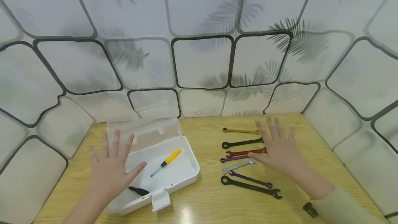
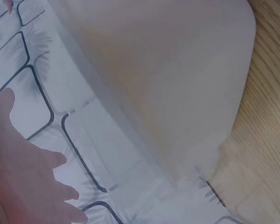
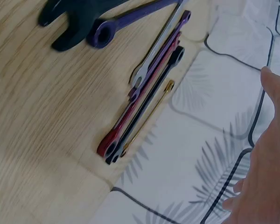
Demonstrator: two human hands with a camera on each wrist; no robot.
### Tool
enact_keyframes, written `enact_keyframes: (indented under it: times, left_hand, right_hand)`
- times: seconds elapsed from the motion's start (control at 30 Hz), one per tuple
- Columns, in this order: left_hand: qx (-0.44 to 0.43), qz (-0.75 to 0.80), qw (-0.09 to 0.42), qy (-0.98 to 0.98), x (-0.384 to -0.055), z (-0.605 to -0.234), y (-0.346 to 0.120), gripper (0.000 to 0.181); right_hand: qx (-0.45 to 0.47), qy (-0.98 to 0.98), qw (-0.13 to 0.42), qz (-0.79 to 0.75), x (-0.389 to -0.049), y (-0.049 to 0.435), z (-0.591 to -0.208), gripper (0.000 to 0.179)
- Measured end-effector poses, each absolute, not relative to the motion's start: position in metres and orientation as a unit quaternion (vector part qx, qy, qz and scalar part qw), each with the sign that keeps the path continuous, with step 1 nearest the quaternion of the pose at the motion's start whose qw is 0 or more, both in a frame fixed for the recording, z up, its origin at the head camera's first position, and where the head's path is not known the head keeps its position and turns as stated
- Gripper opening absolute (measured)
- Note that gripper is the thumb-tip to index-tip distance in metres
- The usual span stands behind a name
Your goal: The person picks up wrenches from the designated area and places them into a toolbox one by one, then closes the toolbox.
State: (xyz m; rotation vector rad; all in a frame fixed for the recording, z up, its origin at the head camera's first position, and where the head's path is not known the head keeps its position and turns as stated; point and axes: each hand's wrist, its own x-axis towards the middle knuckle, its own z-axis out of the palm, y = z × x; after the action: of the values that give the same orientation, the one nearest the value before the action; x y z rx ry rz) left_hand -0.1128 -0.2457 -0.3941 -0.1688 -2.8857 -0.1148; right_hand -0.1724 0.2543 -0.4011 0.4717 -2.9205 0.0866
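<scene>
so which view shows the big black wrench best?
Head: the big black wrench lies fully in frame, both ends visible, with nothing over it. Right wrist shows only its open end and some shaft, cut off at the top edge. Left wrist shows none of it.

Pale covering on three sides here, and the back wall point(image 1: 202, 65) is busy: rounded outlines point(image 1: 231, 61) in black and grey run right across it, feathery grey fronds point(image 1: 230, 16) in between, one cluster strikingly dark! Left wall point(image 1: 28, 96), right wall point(image 1: 367, 78), same design, flanking a light wood-grain table point(image 1: 208, 141), a bright glare point(image 1: 185, 215) shining low on its surface!
</scene>
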Motion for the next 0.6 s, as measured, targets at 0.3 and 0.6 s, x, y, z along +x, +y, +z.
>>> enact_keyframes:
  times: [0.3,0.6]
  left_hand:
    - [-0.040,-0.049,0.148,-0.987,-0.102,-0.399,-0.266,0.098]
    - [-0.017,-0.064,0.136,-0.988,-0.089,-0.399,-0.281,0.095]
  right_hand:
    - [0.193,-0.977,0.089,0.028,-0.178,0.220,-0.406,0.112]
    - [0.227,-0.966,0.102,0.065,-0.180,0.181,-0.408,0.110]
